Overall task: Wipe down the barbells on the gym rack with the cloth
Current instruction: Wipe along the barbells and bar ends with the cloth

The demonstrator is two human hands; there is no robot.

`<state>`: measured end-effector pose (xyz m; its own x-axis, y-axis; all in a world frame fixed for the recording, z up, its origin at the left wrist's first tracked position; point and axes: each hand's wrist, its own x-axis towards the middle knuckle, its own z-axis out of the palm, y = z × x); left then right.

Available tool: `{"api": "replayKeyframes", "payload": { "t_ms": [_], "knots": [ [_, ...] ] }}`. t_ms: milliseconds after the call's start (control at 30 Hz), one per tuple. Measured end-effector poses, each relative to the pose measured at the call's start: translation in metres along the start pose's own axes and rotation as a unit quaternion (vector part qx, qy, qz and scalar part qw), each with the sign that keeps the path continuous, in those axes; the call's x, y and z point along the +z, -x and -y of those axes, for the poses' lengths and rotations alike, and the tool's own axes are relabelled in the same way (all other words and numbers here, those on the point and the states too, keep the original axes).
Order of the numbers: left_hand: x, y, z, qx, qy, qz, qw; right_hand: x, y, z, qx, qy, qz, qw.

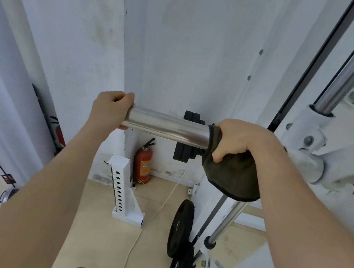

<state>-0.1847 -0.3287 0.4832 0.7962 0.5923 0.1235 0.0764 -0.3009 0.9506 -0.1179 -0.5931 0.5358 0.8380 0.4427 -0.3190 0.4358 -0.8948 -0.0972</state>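
A chrome barbell sleeve (168,127) is lying across the centre of the view. The left hand (112,108) is gripping its free end at nine o'clock. The right hand (242,140), at three o'clock, is clasping a dark green cloth (229,176) around the sleeve, beside the white gym rack (319,143).

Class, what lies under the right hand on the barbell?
A dark green cloth wraps the chrome barbell sleeve under the right hand. The metal beneath the cloth is covered.
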Motion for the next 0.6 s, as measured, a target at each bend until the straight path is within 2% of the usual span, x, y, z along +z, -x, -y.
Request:
{"api": "replayKeyframes", "payload": {
  "t_ms": [33, 67, 133, 167, 233, 267, 333, 400, 467, 600],
  "knots": [
    [0.001, -0.004, -0.003, -0.022, -0.019, -0.005, 1.0, 0.003, -0.001, 0.008, -0.003, 0.007, -0.033, 0.999],
    [0.002, -0.009, -0.008, -0.06, -0.047, 0.001, 0.997, 0.01, -0.004, 0.02, -0.009, 0.036, -0.103, 0.994],
    [0.003, -0.012, -0.023, -0.157, -0.121, 0.052, 0.979, 0.041, -0.015, 0.057, -0.037, 0.094, -0.301, 0.948],
    [0.002, -0.013, -0.029, -0.18, -0.143, 0.073, 0.97, 0.057, -0.02, 0.079, -0.045, 0.102, -0.368, 0.923],
    [-0.004, -0.014, -0.029, -0.184, -0.137, 0.089, 0.969, 0.075, -0.03, 0.111, -0.062, 0.088, -0.445, 0.889],
    [-0.009, -0.01, -0.025, -0.172, -0.089, 0.101, 0.976, 0.08, -0.031, 0.112, -0.079, 0.084, -0.465, 0.877],
    [-0.018, -0.001, -0.009, -0.142, 0.091, 0.141, 0.975, 0.089, -0.024, 0.089, -0.094, 0.076, -0.486, 0.866],
    [-0.025, 0.009, 0.011, -0.091, 0.235, 0.174, 0.952, 0.1, -0.002, 0.046, -0.033, 0.051, -0.502, 0.863],
    [-0.026, 0.01, 0.021, -0.054, 0.242, 0.153, 0.956, 0.103, 0.022, 0.014, 0.043, 0.047, -0.49, 0.869],
    [-0.009, 0.011, 0.004, -0.09, 0.058, 0.045, 0.993, 0.098, 0.034, 0.009, 0.074, 0.026, -0.423, 0.902]
  ]
}}
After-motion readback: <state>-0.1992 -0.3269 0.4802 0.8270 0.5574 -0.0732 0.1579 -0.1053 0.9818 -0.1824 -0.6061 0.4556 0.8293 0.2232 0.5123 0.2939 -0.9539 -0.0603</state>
